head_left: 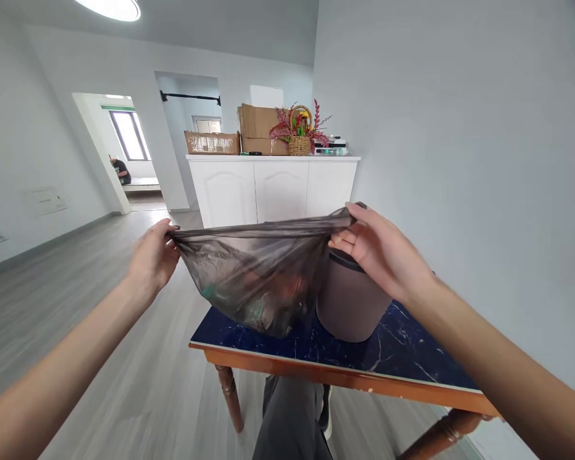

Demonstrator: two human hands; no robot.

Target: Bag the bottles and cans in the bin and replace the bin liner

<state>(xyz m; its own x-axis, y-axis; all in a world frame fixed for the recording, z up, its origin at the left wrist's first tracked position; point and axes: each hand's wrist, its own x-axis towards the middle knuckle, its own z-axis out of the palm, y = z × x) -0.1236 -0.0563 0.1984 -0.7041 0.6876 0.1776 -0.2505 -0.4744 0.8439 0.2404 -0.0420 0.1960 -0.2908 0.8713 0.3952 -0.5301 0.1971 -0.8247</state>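
A dark, see-through garbage bag is stretched wide between my two hands, its top edge pulled nearly straight. My left hand pinches one corner of the rim. On the other side my right hand grips the opposite corner between thumb and fingers. Crumpled contents, some green and some reddish, show dimly through the plastic low in the bag. Just right of the bag a grey-brown trash can with a black rim stands upright on the table, partly hidden behind the bag and my right hand.
The table has a blue marbled top and wooden legs. Beyond it, a white cabinet carries cardboard boxes and a flower basket. A person sits in the far room at left. A wall rises on the right.
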